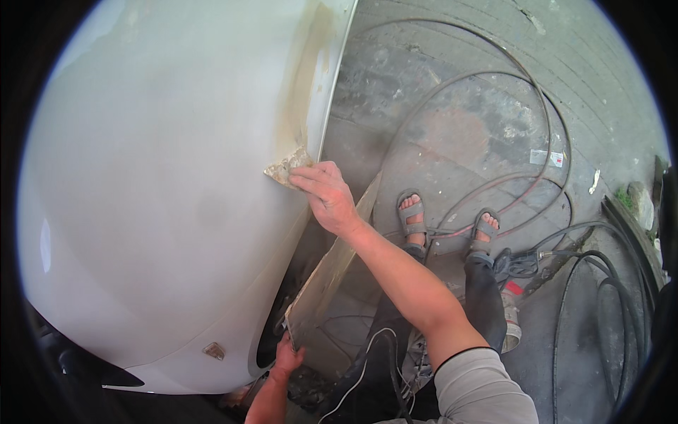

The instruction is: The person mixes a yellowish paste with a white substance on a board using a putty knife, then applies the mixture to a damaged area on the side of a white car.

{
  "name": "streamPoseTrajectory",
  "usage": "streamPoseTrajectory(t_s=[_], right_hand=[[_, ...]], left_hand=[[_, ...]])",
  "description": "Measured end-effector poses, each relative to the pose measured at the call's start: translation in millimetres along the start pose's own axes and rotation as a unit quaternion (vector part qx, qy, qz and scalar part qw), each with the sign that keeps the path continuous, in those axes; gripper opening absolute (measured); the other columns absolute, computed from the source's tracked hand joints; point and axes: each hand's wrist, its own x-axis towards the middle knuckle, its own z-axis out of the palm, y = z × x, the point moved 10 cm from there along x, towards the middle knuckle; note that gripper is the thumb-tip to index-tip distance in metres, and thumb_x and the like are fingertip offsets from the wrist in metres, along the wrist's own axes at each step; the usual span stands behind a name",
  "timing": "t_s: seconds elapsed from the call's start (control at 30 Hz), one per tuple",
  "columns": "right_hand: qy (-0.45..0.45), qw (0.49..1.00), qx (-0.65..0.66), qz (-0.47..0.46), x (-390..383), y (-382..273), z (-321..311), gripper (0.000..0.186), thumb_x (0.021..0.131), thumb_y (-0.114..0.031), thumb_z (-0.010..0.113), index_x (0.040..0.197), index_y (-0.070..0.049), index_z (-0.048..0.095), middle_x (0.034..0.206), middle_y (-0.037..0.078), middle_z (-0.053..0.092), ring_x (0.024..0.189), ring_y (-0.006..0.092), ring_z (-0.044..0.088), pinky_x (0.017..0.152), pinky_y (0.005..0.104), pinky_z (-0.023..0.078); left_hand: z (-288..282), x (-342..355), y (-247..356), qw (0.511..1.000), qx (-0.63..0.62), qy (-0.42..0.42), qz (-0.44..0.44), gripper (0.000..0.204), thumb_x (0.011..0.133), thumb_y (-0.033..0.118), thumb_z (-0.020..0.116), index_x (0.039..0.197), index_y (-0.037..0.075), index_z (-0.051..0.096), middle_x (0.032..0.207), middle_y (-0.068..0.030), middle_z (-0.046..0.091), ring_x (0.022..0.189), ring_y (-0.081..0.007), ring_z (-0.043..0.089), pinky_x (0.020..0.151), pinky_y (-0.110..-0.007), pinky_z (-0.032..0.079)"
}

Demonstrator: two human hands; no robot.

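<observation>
My right hand (pixel 327 198) pinches a putty spreader (pixel 282 167) crusted with dried filler. Its blade lies against the white car body panel (pixel 176 184), close to the panel's right edge. A tan strip of putty (pixel 302 85) runs from the spreader up along that edge. Lower down, my left hand (pixel 286 359) grips the near end of a thin, stained board (pixel 321 290), which stands tilted beside the panel. Part of the board is hidden behind my right wrist.
A small side lamp (pixel 214 351) sits low on the panel, near the dark wheel arch (pixel 272 336). Hoses (pixel 547 116) loop over the concrete floor (pixel 452 127) around my sandalled feet. By my leg stands a bucket (pixel 511 332); a dark beam (pixel 635 240) lies at the right.
</observation>
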Motion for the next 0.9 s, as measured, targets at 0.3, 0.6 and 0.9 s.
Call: streamPoseTrajectory(t_s=[0.3,0.6,0.9], right_hand=[[0.068,0.891,0.153,0.422,-66,92,-5,0.030,0.086,-0.003,0.056,0.113,-0.001,0.070,0.095,0.011,0.071,0.082,0.0172,0.063,0.077,0.0300,0.050],[0.193,0.825,0.263,0.461,-15,140,-4,0.035,0.081,0.000,0.058,0.114,0.007,0.067,0.098,0.008,0.069,0.084,0.0137,0.061,0.076,0.0268,0.047],[0.202,0.794,0.305,0.486,-39,130,-5,0.036,0.085,-0.001,0.057,0.120,0.007,0.063,0.103,0.007,0.067,0.091,0.0141,0.062,0.083,0.0289,0.048]], left_hand=[[5,-1,3,0.999,0.028,-0.010,0.034,0.049,0.072,0.011,0.069,0.120,0.006,0.063,0.126,-0.0225,0.058,0.109,-0.0445,0.059,0.092,-0.047,0.050],[13,-4,1,1.000,0.002,-0.003,0.023,0.049,0.071,0.010,0.070,0.119,0.004,0.063,0.123,-0.0226,0.059,0.109,-0.0437,0.060,0.091,-0.046,0.051],[12,-3,7,0.999,0.027,0.001,0.047,0.051,0.073,0.012,0.070,0.122,0.004,0.060,0.120,-0.0228,0.060,0.105,-0.0443,0.061,0.089,-0.047,0.052]])
